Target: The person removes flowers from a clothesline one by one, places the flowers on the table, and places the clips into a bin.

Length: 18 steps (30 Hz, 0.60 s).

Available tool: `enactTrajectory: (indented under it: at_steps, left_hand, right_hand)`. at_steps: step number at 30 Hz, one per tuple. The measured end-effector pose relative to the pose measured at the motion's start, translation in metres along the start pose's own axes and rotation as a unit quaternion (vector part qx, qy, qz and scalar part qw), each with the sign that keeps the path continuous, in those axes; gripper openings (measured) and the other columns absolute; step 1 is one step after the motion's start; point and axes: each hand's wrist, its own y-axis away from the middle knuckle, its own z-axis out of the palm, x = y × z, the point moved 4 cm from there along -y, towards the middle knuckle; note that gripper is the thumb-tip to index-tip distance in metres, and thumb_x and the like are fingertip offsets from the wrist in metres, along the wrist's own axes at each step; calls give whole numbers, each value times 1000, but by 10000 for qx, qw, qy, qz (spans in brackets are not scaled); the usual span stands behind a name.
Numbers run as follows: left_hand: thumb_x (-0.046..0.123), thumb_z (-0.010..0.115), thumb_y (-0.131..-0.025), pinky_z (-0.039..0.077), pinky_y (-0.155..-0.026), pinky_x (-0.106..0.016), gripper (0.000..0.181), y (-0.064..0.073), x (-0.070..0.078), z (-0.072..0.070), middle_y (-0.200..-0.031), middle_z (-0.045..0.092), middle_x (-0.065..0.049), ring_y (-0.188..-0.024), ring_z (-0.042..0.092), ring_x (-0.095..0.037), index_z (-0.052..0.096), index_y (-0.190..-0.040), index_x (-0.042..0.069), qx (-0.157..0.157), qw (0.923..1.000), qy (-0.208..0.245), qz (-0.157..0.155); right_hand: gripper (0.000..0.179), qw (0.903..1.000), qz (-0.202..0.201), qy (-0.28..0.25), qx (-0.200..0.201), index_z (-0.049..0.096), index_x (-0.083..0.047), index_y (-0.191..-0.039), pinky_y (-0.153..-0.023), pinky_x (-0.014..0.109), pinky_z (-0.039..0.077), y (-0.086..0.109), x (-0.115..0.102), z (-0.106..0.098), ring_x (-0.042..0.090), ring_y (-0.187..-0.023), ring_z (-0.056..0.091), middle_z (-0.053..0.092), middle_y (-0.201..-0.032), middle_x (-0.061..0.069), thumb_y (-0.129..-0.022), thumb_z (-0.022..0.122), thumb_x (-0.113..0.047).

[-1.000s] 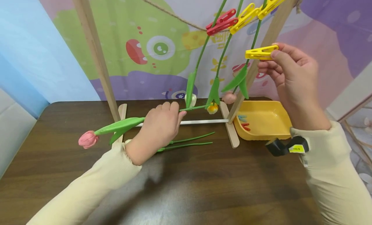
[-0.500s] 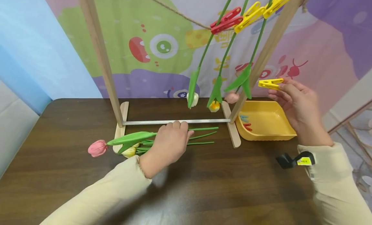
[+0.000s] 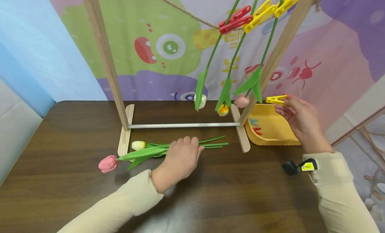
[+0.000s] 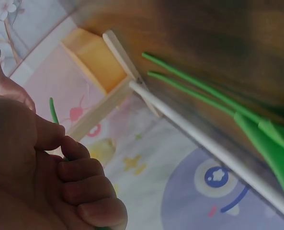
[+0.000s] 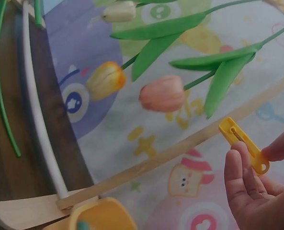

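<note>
My left hand [image 3: 181,157] grips the green stem of a pink tulip [image 3: 108,163] just above the table, its bloom pointing left. In the left wrist view, the fingers [image 4: 91,189] curl round that stem. Beneath it lie other tulips, one with a pale yellow bloom [image 3: 138,145]. My right hand [image 3: 303,121] pinches a yellow clothespin [image 3: 276,99] by one end, above the yellow tray [image 3: 272,142]. Three tulips hang head down from a rope [image 3: 186,13]: a white one [image 3: 200,101] by a red clothespin [image 3: 235,20], a yellow-orange one [image 3: 223,110] and a pale pink one [image 3: 241,101] by yellow clothespins.
A wooden frame carries the rope between its left post [image 3: 105,55] and right post [image 3: 281,49], with a white bar [image 3: 183,125] low between the feet. In the tray lie a blue clothespin [image 3: 253,122] and a red clothespin [image 3: 257,131]. A cartoon-printed cloth [image 3: 168,82] hangs behind.
My left hand has lowered the pink tulip from near the white bar toward the tulips on the table. The right hand has come down with the yellow clothespin from beside the hanging stems.
</note>
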Motion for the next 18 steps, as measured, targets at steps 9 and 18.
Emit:
enactTrajectory:
  at_steps: [9, 18]
  left_hand:
    - [32, 56, -93, 37, -42, -28, 35, 8, 4, 15, -57, 43, -3, -47, 48, -20, 46, -70, 8, -152, 9998, 58, -65]
    - [33, 51, -95, 43, -48, -32, 34, 14, 9, 32, -61, 48, -5, -55, 54, -22, 46, -74, 7, -803, 9963, 208, -244]
  right_hand:
    - [9, 9998, 193, -5, 61, 63, -7, -97, -70, 26, 56, -8, 16, -13, 17, -74, 68, 58, -93, 4, -90, 57, -4]
    - [7, 9994, 316, -164, 1, 59, -4, -94, -68, 28, 56, -13, 30, -22, 19, -72, 70, 63, -79, 5, -92, 53, -2]
